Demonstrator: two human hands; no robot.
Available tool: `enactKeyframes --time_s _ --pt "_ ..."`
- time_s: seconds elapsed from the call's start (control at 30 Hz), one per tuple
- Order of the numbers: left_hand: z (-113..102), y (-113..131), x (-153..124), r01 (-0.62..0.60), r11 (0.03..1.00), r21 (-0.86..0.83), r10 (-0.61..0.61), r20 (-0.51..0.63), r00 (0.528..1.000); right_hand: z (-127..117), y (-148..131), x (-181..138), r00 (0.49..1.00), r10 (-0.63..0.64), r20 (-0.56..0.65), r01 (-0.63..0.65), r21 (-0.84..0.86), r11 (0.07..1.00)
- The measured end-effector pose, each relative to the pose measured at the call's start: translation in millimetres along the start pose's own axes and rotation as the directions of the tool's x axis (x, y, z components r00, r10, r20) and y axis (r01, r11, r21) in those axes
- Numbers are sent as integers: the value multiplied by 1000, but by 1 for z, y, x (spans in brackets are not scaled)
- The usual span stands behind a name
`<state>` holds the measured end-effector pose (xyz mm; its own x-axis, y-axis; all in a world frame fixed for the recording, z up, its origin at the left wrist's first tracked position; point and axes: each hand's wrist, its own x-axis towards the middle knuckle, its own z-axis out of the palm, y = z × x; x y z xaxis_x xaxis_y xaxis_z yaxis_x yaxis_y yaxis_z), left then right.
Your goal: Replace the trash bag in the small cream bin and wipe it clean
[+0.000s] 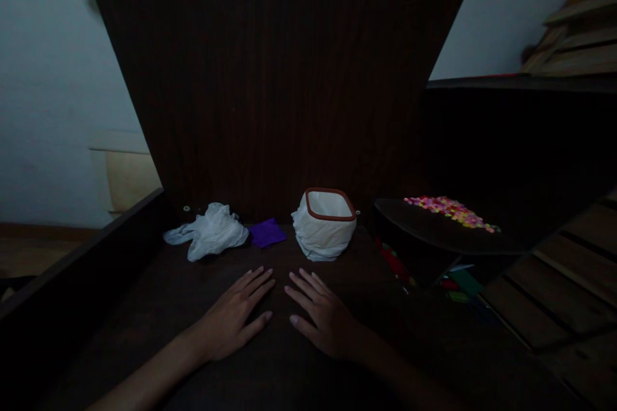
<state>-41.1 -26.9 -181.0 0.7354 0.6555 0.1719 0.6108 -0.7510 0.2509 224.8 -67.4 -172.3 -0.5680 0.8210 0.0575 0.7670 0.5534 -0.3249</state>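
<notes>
My left hand (236, 320) and my right hand (322, 314) both lie flat, palms down, on a dark wooden table (144, 308), fingers stretched out and close together, holding nothing. Just beyond the fingertips stands a small square container (324, 225) with a red-brown rim, lined with a white plastic bag. To its left lies a purple cloth or paper (267, 232). Further left sits a crumpled white plastic bag (208, 232).
A dark round tray (434, 231) at the right carries a heap of small pink and yellow pieces (450, 210). Red and green items (424, 273) lie under it. A dark wood panel (279, 77) rises behind the table. Wooden slats (554, 282) lie at the right.
</notes>
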Motion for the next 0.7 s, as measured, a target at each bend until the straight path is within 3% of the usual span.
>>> enactKeyframes --time_s 0.7 --pt "-6 2 -11 -22 999 -30 23 18 1000 1 -4 -8 1000 -18 -9 17 -4 1000"
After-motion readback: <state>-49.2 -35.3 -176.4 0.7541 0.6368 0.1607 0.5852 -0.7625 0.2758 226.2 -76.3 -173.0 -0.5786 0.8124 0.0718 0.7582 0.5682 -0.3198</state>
